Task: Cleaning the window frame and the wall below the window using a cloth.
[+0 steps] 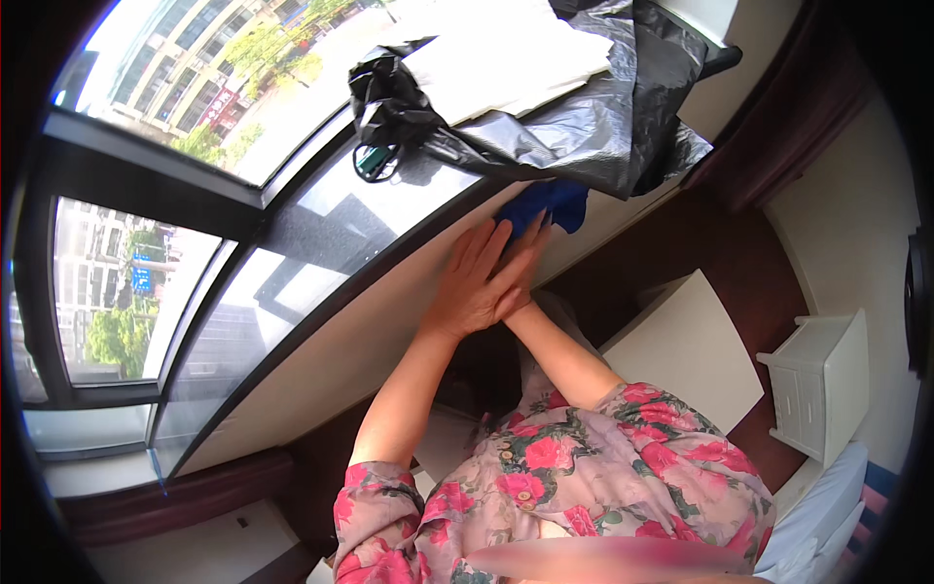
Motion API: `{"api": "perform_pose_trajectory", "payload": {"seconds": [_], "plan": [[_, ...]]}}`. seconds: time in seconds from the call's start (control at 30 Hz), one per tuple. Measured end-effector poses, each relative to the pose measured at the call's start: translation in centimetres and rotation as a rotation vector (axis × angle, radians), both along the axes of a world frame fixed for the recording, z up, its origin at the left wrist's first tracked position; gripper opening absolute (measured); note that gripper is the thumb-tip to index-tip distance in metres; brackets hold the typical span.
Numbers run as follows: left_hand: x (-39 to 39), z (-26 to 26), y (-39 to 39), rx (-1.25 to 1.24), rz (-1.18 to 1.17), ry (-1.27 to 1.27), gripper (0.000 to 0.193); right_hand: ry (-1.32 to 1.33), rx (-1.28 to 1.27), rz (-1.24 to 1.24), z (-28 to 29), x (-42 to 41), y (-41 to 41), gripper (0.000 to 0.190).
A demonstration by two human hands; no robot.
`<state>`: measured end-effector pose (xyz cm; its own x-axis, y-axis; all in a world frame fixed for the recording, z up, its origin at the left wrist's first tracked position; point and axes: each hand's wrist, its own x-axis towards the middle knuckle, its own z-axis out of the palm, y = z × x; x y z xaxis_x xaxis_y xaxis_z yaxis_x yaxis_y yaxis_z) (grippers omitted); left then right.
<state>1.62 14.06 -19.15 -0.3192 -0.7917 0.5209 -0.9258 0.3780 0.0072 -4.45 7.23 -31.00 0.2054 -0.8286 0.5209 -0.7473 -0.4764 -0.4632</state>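
Observation:
My left hand (pixel 474 281) overlaps my right hand (pixel 529 263) below the window ledge, their palms close together or touching. The fingers of both hands are spread. Just beyond the fingertips a blue cloth (pixel 558 204) hangs partly under a black plastic bag (pixel 591 146); whether the right fingers hold the cloth is hidden. On top of the bag lies white material (pixel 511 66), sheets or folded cloth, bright in the sun. A small dark green object with a black loop (pixel 376 160) sits on the ledge at the bag's left corner.
The window sill (pixel 314 241) curves along the left under black-framed panes. To the right stand a white board or tabletop (pixel 689 350) and a small white cabinet (pixel 817 387). Dark red curtains (pixel 788 117) hang at the upper right. A bed edge (pixel 817 518) shows at the lower right.

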Motion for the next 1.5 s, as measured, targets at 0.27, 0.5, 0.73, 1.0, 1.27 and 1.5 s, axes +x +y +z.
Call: {"api": "perform_pose_trajectory", "payload": {"seconds": [0.27, 0.5, 0.73, 1.0, 1.27, 1.5], "plan": [[4.7, -3.1, 13.5, -0.146, 0.389, 0.122, 0.075, -0.477, -0.155, 0.610, 7.6, 2.8, 9.6, 0.067], [4.9, -3.6, 17.6, -0.377, 0.664, 0.518, 0.084, -0.219, -0.424, 1.000, 9.4, 6.3, 13.1, 0.049], [4.9, -1.9, 19.9, -0.646, 0.772, 0.883, 0.078, -0.008, -0.616, 1.291, 14.0, 9.7, 16.9, 0.044], [10.2, 3.9, 24.9, -1.060, 0.561, 2.048, 0.068, 0.051, -0.550, 1.681, 17.0, 17.3, 22.9, 0.026], [14.4, 4.8, 24.5, -1.113, 0.751, 2.005, 0.043, 0.059, -0.546, 1.848, 21.0, 16.3, 21.0, 0.029], [18.4, -2.0, 22.9, -1.443, 0.372, 1.871, 0.049, 0.066, -0.644, 1.914, 25.2, 14.0, 20.9, 0.031]]}}
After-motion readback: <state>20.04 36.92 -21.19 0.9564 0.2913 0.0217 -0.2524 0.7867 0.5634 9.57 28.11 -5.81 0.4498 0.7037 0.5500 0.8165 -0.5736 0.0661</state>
